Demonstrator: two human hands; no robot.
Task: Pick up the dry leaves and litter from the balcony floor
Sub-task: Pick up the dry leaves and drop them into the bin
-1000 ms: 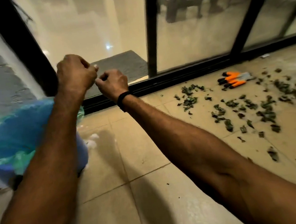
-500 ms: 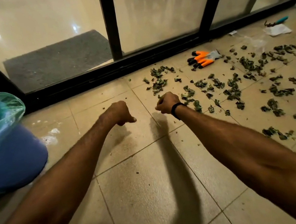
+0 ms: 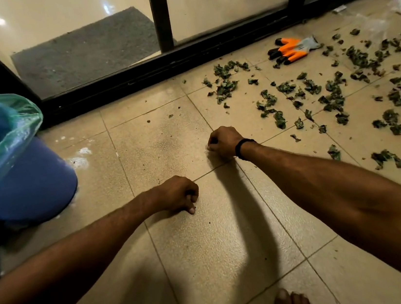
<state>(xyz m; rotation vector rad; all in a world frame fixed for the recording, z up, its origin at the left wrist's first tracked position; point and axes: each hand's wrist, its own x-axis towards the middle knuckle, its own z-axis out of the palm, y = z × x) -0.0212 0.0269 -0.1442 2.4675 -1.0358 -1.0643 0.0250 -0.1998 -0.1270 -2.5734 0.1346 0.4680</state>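
The dry leaves [image 3: 332, 98] are dark green, curled and crumpled, and they lie scattered over the right and far-right part of the floor [image 3: 207, 253], which is made of beige square tiles with a fine speckled surface. Some tiny crumbs also lie on the tiles further left. The right hand [image 3: 223, 142] is low at the floor just left of the nearest leaves, its fingers curled in tight; if a small piece is between them, I cannot tell. It has a black wristband [image 3: 243, 147]. The left hand [image 3: 178, 195] is nearer, also curled like a fist, with one fingertip down at the tile beside a dark crumb; a hold I cannot tell. At far right lies an orange and grey glove [image 3: 293, 49]. On the left stands a round blue bin [image 3: 27, 184] with a thin green plastic liner [image 3: 6, 136]. Beyond is a black door frame [image 3: 182, 59] with glass, and a rough grey mat [image 3: 86, 49] behind it.
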